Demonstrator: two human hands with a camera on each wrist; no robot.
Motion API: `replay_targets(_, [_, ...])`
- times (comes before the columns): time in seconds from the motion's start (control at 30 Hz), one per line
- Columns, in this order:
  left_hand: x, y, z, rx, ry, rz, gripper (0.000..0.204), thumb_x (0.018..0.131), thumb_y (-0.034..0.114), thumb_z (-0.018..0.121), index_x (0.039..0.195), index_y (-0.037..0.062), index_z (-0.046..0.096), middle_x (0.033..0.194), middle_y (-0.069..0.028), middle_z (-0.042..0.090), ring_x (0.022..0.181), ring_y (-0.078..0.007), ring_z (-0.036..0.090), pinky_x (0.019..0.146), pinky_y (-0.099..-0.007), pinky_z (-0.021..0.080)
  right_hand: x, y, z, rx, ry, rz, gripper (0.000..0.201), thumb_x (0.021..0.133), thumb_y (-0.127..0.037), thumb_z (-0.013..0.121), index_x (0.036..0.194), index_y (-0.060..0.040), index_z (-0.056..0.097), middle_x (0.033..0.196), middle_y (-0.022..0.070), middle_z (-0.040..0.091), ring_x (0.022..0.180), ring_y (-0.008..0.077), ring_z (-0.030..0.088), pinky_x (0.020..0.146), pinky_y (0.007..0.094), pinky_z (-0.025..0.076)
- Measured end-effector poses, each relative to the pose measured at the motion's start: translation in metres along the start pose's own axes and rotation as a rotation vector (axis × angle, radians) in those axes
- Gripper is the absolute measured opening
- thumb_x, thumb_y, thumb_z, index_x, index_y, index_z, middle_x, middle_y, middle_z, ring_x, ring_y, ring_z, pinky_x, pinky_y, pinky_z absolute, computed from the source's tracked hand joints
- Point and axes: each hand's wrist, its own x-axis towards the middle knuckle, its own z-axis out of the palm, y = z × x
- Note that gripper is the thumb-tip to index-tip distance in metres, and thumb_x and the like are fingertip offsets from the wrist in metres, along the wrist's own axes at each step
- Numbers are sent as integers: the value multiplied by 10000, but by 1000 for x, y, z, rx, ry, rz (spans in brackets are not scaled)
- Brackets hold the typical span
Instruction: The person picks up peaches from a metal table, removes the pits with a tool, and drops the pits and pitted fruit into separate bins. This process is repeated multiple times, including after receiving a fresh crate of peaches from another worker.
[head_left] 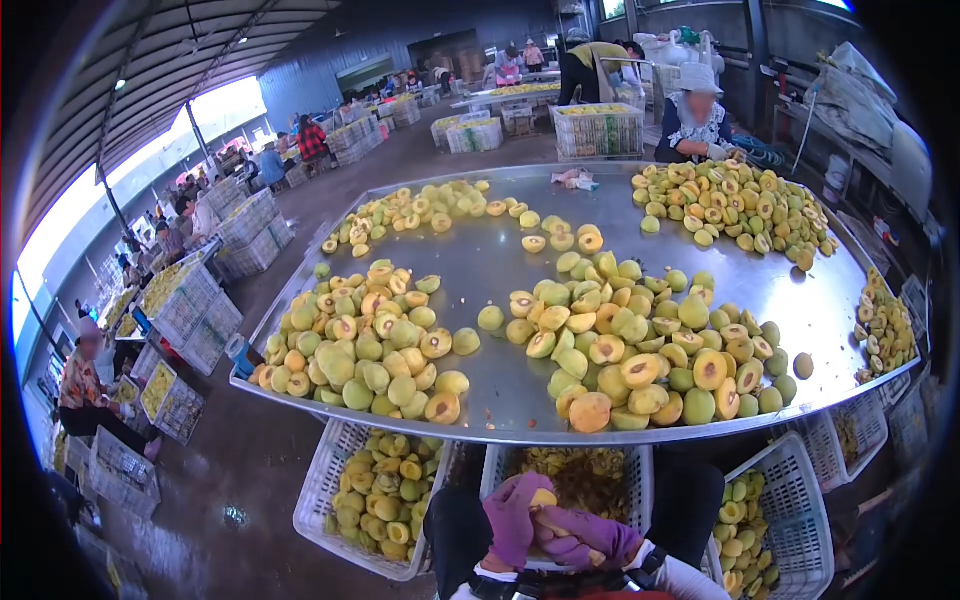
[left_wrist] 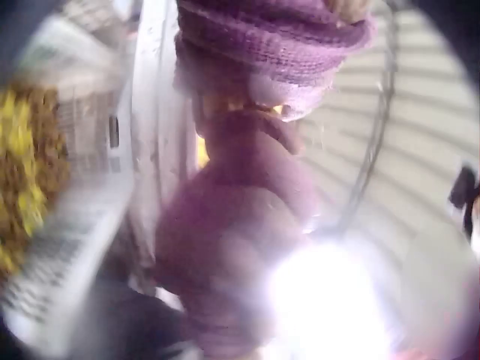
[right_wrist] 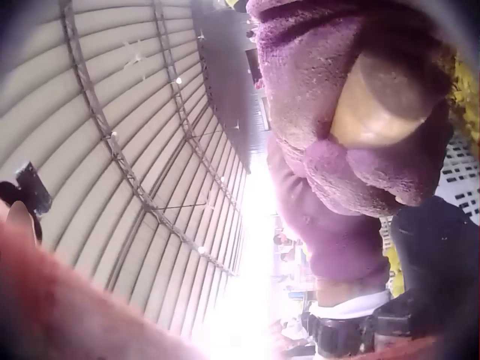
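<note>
Both hands wear purple gloves and work close together over the lap. My left hand (head_left: 513,520) grips a yellow stone fruit (head_left: 543,498), mostly hidden by the fingers. Against it, my right hand (head_left: 588,535) curls round a tool with a rounded wooden handle (right_wrist: 379,112); the tool's working end is hidden. In the left wrist view the left glove (left_wrist: 232,217) is blurred, with the right glove above it. Below the hands stands a white crate (head_left: 640,490) holding brownish-yellow scraps (head_left: 585,470).
A metal table (head_left: 490,390) in front bears heaps of halved and whole fruit (head_left: 640,340). White crates of fruit stand at left (head_left: 320,500) and right (head_left: 800,490) of the knees. Across the table sits another person (head_left: 692,120); more people and crates are behind.
</note>
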Motion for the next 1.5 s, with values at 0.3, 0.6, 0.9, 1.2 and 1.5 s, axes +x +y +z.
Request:
replay_targets(0.3, [5,4,-1,14,114,121,252,879,186,591,774,-31,662,707,-51,639,648,-109,582,591,-240,452,24,6,-24,268,-260,-25,325,988,-400,420,886,-96,477,597,-61,376,420,21,300,363,169,238])
replay_targets(0.6, [37,-10,-51,254,242,355,243,873,202,594,800,-20,663,737,-83,660,656,-153,613,597,-260,473,67,-21,-1,-506,-14,17,340,984,-375,445,800,-98,512,568,-63,384,437,17,345,392,158,251])
replay_targets(0.9, [54,-93,-83,-423,205,14,239,877,305,573,881,66,575,840,-56,605,705,-210,587,627,-349,492,52,-19,-7,498,-530,-14,340,991,-344,422,734,-121,410,547,-43,354,403,51,334,323,173,257])
replay_targets(1.2, [54,-14,-116,545,350,548,242,862,268,548,845,34,606,740,-37,562,641,-151,532,596,-292,443,4,-218,119,-803,436,-673,312,974,-323,361,809,-69,437,516,26,457,385,140,405,479,277,397])
replay_targets(1.5, [2,-72,-224,1239,329,534,209,767,102,646,946,8,594,994,-221,607,857,-432,576,721,-463,486,39,-209,84,-1316,357,-1020,350,928,-428,474,871,-86,514,703,-2,522,532,94,478,460,237,373])
